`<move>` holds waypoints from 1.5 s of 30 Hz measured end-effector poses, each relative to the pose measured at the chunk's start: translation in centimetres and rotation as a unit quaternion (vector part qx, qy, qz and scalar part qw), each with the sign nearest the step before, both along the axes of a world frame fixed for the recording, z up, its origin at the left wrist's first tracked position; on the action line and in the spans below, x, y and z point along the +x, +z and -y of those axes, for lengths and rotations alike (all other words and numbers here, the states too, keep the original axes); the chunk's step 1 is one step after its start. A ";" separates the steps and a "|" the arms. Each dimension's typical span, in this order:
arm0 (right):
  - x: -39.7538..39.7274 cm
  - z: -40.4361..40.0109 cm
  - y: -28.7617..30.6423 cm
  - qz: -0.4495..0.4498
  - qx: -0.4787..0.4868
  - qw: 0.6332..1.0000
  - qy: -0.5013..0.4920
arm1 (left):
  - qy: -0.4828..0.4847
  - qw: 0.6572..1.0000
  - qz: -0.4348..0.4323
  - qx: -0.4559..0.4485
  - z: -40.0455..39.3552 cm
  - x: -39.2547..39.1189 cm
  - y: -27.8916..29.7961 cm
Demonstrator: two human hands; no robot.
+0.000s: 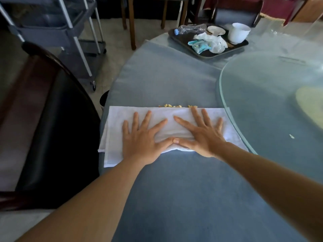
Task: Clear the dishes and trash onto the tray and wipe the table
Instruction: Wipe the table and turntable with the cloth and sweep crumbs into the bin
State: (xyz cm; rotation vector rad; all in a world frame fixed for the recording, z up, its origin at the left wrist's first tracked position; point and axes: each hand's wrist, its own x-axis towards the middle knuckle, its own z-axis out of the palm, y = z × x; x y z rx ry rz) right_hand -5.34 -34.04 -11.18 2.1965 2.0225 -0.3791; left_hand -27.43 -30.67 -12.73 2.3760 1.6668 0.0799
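blue table (174, 198) | one white cloth (118, 119) | two hands, left hand (139, 142), right hand (202, 135), fingers flat, pressing cloth

— What covered the table (174, 198)?
— A blue cloth covered it, and a round glass turntable (279, 105) stood on the right part.
— What lay directly on the cloth?
— A white towel (167, 127) lay flat near the edge, yellow crumbs (172, 106) touched its far border, and a dark tray (183, 38) sat at the far side.
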 end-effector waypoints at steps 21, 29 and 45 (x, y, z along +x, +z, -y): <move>0.8 -22.1 -1.0 0.011 0.024 0.989 -0.148 | -0.137 0.991 -0.010 -0.001 -28.4 2.9 -0.6; 1.8 -28.6 -1.3 0.012 0.021 0.979 -0.202 | -0.201 0.980 -0.005 -0.003 -37.4 4.9 -0.5; -1.4 -27.8 -0.5 0.021 0.012 0.968 -0.251 | -0.250 0.967 0.035 0.008 -37.5 3.3 -0.9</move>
